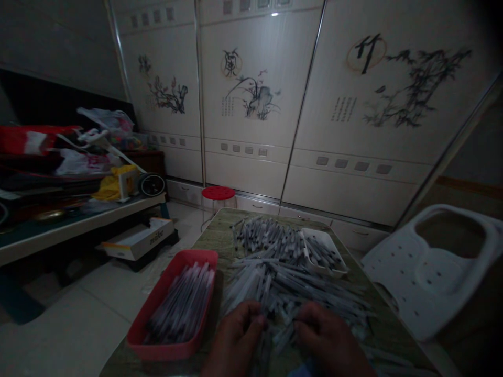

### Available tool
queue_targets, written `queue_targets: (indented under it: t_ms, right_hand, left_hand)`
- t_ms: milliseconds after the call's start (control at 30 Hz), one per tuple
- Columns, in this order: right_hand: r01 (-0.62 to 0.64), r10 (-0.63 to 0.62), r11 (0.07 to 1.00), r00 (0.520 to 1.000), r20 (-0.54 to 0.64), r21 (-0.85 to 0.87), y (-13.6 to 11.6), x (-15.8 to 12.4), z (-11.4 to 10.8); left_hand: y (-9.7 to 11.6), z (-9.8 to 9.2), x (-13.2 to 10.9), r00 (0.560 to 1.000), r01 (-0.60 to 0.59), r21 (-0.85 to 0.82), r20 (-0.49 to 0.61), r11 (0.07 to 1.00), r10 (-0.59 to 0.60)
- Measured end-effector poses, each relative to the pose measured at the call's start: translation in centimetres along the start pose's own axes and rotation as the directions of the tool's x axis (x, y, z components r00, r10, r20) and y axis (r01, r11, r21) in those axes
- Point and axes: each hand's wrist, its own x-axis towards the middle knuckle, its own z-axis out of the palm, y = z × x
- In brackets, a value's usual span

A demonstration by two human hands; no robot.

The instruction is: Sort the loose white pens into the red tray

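Note:
My left hand (pixel 240 335) is closed, with thumb and forefinger pinched on what looks like a clear-barrelled pen (pixel 266 285). Just to its right, my right hand (pixel 324 335) is also closed in a pinch. A small dark bit shows at its fingertips, too dim to name. Both hands are low over the near part of the table, with a gap between them. Around and beyond them lies a large heap of loose pens (pixel 314 280), translucent with dark ends. To the left stands a red plastic basket (pixel 135 335) with many pens lying lengthwise in it.
A white tray (pixel 341 268) of pens sits at the table's (pixel 220 230) far right. A white plastic chair (pixel 412 283) stands right of the table, a red stool (pixel 218 193) behind it. A cluttered bench (pixel 129 209) is at left, with an open box (pixel 145 241) beneath.

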Motion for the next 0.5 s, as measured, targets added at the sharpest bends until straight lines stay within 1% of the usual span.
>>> queue_targets:
  t_ms: [33,67,133,200,233,300,400,500]
  right_hand:
    - [-0.034,0.033,0.991,0.999,0.01,0.13,0.4,-0.4,-0.2]
    - [-0.068,0.064,0.962,0.998,0.024,0.264,0.7,-0.8,-0.3]
    - [-0.125,0.111,0.849,0.992,0.058,0.513,1.0,-1.4,-0.6]
    - [-0.135,0.122,0.756,0.99,0.066,0.64,1.2,-1.8,-1.0]
    - [-0.125,0.119,0.733,0.991,0.056,0.669,1.3,-2.0,-1.3]
    - [-0.093,0.116,0.721,0.993,0.013,0.687,1.7,-2.4,-2.2]
    - [-0.069,0.117,0.72,0.993,-0.023,0.691,2.7,-3.0,-3.7]
    - [-0.083,0.126,0.722,0.992,-0.013,0.687,3.5,-3.7,-4.8]
  left_hand:
    - [-0.1,0.1,0.0,1.0,-0.008,-0.011,0.023,1.0,0.008]
    - [-0.1,0.2,0.0,0.999,-0.015,-0.009,0.05,1.0,0.016]
    - [-0.3,0.4,0.0,0.995,-0.03,0.03,0.091,0.999,0.027]
    - [-0.5,0.7,-0.1,0.989,-0.037,0.078,0.146,0.996,0.026]
    - [-0.6,0.8,-0.1,0.984,-0.043,0.099,0.178,0.994,0.025]
    - [-0.6,1.0,-0.1,0.971,-0.059,0.135,0.237,0.989,0.026]
    - [-0.5,1.4,-0.1,0.969,-0.106,0.206,0.243,0.973,0.054]
    - [-0.2,1.8,0.0,0.959,-0.174,0.288,0.266,0.942,0.096]
